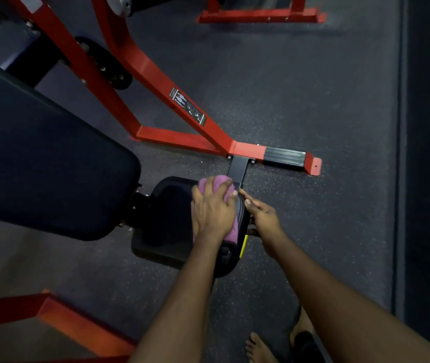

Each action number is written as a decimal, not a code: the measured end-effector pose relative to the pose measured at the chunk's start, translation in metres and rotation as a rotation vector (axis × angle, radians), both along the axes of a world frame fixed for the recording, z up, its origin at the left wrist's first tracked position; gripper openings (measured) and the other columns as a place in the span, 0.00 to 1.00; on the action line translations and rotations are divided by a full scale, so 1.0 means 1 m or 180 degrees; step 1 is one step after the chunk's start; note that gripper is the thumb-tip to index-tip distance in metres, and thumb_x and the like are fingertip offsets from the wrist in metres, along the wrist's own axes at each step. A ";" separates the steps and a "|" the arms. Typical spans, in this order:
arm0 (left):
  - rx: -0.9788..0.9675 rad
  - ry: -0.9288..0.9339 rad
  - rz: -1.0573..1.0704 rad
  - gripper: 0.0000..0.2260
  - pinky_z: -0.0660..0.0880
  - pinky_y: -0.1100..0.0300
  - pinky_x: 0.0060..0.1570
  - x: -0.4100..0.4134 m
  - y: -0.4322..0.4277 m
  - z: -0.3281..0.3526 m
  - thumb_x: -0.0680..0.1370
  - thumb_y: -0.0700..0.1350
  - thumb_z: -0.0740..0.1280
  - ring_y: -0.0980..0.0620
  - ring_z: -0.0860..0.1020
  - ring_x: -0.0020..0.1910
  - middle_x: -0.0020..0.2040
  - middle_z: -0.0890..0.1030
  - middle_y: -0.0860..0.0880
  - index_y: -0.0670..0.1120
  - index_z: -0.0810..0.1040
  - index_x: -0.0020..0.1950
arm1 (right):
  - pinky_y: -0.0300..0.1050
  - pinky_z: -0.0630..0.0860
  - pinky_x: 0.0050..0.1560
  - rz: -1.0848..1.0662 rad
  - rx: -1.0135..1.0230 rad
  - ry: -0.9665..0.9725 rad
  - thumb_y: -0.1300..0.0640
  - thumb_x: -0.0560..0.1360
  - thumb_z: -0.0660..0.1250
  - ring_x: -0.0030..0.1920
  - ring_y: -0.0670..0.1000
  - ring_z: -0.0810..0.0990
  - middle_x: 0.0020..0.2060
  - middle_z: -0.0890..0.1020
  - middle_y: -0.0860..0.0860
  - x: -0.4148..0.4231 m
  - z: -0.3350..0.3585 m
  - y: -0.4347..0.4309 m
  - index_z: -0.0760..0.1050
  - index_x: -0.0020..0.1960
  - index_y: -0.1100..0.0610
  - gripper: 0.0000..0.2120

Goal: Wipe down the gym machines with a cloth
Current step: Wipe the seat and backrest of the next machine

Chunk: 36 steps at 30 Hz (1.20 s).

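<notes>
As a bare foot [259, 348] is standing on the speckled floor [313, 100] at the bottom edge, both arms are reaching forward. Left hand [212, 213] is lying spread flat, pressing a purple cloth [207, 183] onto the right side of the black seat [166, 213]. Right hand [262, 218] is gripping the seat's right edge, thumb lying on top, fingers curling down the side. Black backrest [38, 158] is slanting left of the seat. Red frame [156, 74] is standing beyond, carrying a sticker [187, 104].
</notes>
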<state>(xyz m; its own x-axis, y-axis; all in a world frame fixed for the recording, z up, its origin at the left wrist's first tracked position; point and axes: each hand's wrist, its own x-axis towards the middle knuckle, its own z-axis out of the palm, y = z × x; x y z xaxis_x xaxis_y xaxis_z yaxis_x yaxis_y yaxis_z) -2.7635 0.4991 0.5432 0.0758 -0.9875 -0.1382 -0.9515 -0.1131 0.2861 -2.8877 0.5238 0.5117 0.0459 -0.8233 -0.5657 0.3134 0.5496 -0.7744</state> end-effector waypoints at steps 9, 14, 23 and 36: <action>-0.0090 -0.0297 -0.0193 0.21 0.70 0.47 0.62 -0.005 0.014 -0.007 0.81 0.59 0.55 0.43 0.64 0.70 0.76 0.66 0.50 0.61 0.70 0.74 | 0.39 0.78 0.33 0.0007 0.0102 -0.0057 0.56 0.85 0.61 0.35 0.42 0.81 0.46 0.86 0.47 -0.003 -0.001 -0.002 0.79 0.67 0.44 0.15; 0.0045 -0.0080 -0.0116 0.20 0.68 0.45 0.67 0.002 -0.003 -0.007 0.83 0.60 0.54 0.43 0.59 0.76 0.78 0.63 0.53 0.62 0.70 0.73 | 0.41 0.80 0.35 -0.0023 0.0045 -0.0024 0.56 0.84 0.62 0.37 0.44 0.82 0.44 0.87 0.46 -0.002 -0.003 -0.002 0.80 0.65 0.43 0.14; 0.0141 -0.0173 -0.0045 0.19 0.69 0.45 0.67 -0.005 -0.002 -0.008 0.84 0.59 0.53 0.43 0.60 0.75 0.78 0.64 0.51 0.62 0.69 0.74 | 0.41 0.81 0.37 -0.0181 -0.0038 0.0075 0.58 0.84 0.62 0.43 0.43 0.82 0.56 0.85 0.52 0.002 -0.008 -0.003 0.79 0.68 0.47 0.15; 0.0051 0.0300 0.0188 0.20 0.61 0.48 0.74 0.029 0.023 -0.015 0.84 0.59 0.52 0.45 0.53 0.80 0.81 0.59 0.52 0.65 0.64 0.77 | 0.43 0.73 0.51 -0.0296 -0.0496 0.1892 0.49 0.86 0.57 0.50 0.49 0.80 0.48 0.84 0.50 0.036 -0.007 -0.013 0.82 0.61 0.57 0.18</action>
